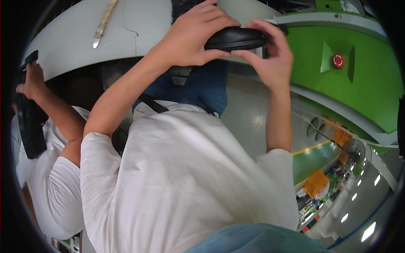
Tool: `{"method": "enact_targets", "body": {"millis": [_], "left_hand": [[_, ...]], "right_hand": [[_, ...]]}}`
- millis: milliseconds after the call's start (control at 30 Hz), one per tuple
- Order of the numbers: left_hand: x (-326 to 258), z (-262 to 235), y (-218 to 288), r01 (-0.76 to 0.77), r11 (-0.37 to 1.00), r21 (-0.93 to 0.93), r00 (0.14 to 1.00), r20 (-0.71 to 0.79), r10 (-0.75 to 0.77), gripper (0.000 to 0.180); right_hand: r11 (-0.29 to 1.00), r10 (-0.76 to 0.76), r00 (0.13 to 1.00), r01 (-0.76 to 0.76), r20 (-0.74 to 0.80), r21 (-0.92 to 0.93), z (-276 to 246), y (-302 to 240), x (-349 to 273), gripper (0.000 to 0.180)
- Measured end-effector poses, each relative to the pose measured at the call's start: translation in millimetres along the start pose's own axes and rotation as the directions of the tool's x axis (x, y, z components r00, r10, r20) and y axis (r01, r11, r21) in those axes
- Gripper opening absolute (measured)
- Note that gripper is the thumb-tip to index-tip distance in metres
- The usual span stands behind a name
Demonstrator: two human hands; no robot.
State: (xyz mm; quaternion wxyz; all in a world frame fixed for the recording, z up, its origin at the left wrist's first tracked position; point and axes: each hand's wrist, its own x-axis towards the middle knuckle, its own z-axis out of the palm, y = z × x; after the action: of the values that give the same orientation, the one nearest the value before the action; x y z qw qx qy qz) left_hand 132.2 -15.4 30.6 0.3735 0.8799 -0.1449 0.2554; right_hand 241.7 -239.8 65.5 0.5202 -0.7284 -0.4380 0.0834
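My left hand (192, 36) and my right hand (272, 57) are both raised in front of me and grip one black, rounded, flattish object (236, 39). The left hand wraps its left end, fingers over the top and thumb beneath. At the right end, the right hand pinches it with thumb below and fingers curled above. Under the hands I see my white T-shirt (185, 177) and blue trousers (206, 88). Part of the object's underside is hidden by my fingers.
A white tabletop (139, 25) with a long thin tool (103, 23) lies beyond. At the right stands a green machine panel (363, 84) with a red round button (338, 61). At the left, another person in white (50, 185) holds a black flat piece (29, 122).
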Motion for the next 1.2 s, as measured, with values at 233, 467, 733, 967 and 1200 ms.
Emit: {"method": "enact_targets", "body": {"millis": [233,467,733,967,1200], "left_hand": [[-52,8,40,0.082,0.915,-0.396,0.795,-0.527,-0.300,0.097],[-122,-7,31,0.367,0.927,-0.072,0.836,-0.412,-0.363,0.060],[-90,-12,42,0.255,0.961,0.105,0.941,-0.253,-0.222,0.053],[-85,-12,36,0.250,0.956,0.156,0.950,-0.230,-0.210,0.051],[-80,-12,28,0.288,0.954,0.088,0.922,-0.295,-0.251,0.044]], "right_hand": [[0.877,-0.439,0.895,0.445,0.077,-0.182,19,-101,27,0.073],[0.859,-0.261,0.952,0.305,0.161,-0.411,45,-8,-39,0.051],[0.777,-0.453,0.888,0.438,0.082,-0.452,78,3,-40,0.038],[0.878,-0.307,0.926,0.365,0.221,-0.310,69,1,-20,0.028],[0.974,-0.012,0.951,0.080,0.308,-0.211,58,-12,10,0.037]]}}
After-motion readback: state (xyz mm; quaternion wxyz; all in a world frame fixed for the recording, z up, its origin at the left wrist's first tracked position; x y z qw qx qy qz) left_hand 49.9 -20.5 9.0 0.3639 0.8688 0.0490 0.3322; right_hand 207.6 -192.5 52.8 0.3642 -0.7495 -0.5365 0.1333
